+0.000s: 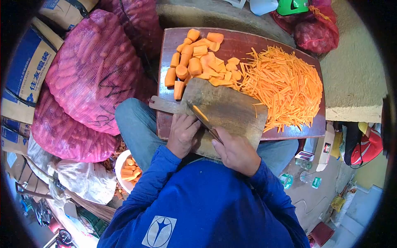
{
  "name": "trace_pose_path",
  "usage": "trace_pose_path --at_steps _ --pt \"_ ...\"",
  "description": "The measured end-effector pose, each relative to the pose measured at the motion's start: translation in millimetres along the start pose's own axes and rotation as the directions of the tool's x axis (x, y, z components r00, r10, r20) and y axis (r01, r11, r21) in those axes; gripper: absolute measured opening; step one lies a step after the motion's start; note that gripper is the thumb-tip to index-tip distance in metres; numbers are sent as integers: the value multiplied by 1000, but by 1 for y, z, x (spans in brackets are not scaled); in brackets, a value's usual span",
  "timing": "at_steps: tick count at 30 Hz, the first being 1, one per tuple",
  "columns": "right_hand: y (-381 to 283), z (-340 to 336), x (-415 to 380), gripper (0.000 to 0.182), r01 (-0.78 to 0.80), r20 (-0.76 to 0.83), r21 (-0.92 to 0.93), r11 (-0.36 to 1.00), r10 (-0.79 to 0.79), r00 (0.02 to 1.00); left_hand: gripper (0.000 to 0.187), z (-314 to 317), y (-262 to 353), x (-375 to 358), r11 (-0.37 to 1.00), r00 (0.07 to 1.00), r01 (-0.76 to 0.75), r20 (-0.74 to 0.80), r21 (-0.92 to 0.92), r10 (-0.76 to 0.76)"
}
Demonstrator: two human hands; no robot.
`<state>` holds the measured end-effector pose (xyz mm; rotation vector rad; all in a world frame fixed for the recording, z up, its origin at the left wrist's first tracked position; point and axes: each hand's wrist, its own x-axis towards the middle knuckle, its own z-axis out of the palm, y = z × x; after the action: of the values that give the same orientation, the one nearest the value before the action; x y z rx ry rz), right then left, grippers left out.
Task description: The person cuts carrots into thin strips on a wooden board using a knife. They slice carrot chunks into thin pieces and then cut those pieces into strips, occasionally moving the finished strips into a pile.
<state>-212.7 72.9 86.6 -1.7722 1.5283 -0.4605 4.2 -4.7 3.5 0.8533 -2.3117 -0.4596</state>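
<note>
My right hand (236,152) is wrapped round the handle of a knife (203,120), whose blade points up and left over the wooden cutting board (231,105). A thin orange carrot piece (200,113) lies along the blade. My left hand (183,134) is at the board's left part, below the board's handle (165,105), its fingers curled together near the blade; what they hold, if anything, is hidden. Behind the board, peeled carrot chunks (195,66) and slices sit on the dark red table (244,39). A large heap of carrot strips (285,84) lies to the right.
Pink mesh sacks (93,70) of carrots stand at the left, beside cardboard boxes (29,70). A white bucket (120,165) with carrot pieces is at lower left. Another red mesh bag (316,35) lies at the upper right. Plastic bottles (307,179) are on the floor at right.
</note>
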Motion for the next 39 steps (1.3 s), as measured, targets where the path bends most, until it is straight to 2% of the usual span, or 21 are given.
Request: trace_pose_path --at_steps 2,6,8,11,15,17,18,21,23,27,30,32,33,35,39 --pt "-1 -6 -2 36 -5 5 23 1000 5 1000 39 0 3 3 1000 998 -3 -66 -18 2" --pt "-9 -18 -24 37 -16 18 -2 1000 16 1000 40 -5 7 0 999 997 36 -64 -28 -38" --pt "-10 -20 -27 39 3 49 -37 999 -1 999 42 -7 6 0 998 998 53 -24 24 -53" --pt "-10 -14 -17 40 -31 96 -105 994 41 995 42 -2 3 -1 1000 998 22 -52 9 -22" --pt "-4 -5 -1 39 -27 72 -86 996 33 997 42 -4 2 -1 999 999 28 -44 27 -27" --pt "3 -6 -4 40 34 10 21 999 -34 999 41 -3 3 -1 999 997 30 -67 37 -28" --pt "4 -9 -6 40 34 5 15 999 -34 999 41 -2 3 0 999 997 26 -72 36 -23" --pt "2 -16 -13 42 10 60 60 998 -13 998 40 0 2 -3 999 996 32 -84 41 -29" --pt "-5 -21 -17 43 18 49 38 999 -20 999 41 0 1 -1 1000 992 -8 -125 20 11" --pt "-8 -11 -8 37 -30 69 -36 999 33 997 43 -3 2 -2 1000 995 4 -104 22 -2" --pt "1 0 4 39 43 52 -109 993 -37 998 43 -6 3 -3 999 998 20 -63 43 -18" --pt "3 -7 4 37 -2 68 -4 1000 2 998 42 -3 2 -3 999 998 28 -62 36 -26" --pt "3 -11 2 37 0 66 -8 1000 1 998 42 -1 2 -1 999 998 26 -66 36 -24" --pt "1 -17 -4 36 -3 45 78 997 0 999 41 2 1 -2 1000 992 12 -123 27 -9" --pt "-7 -21 -9 36 5 87 77 997 -11 996 40 0 0 -5 999 996 39 -79 17 -38"
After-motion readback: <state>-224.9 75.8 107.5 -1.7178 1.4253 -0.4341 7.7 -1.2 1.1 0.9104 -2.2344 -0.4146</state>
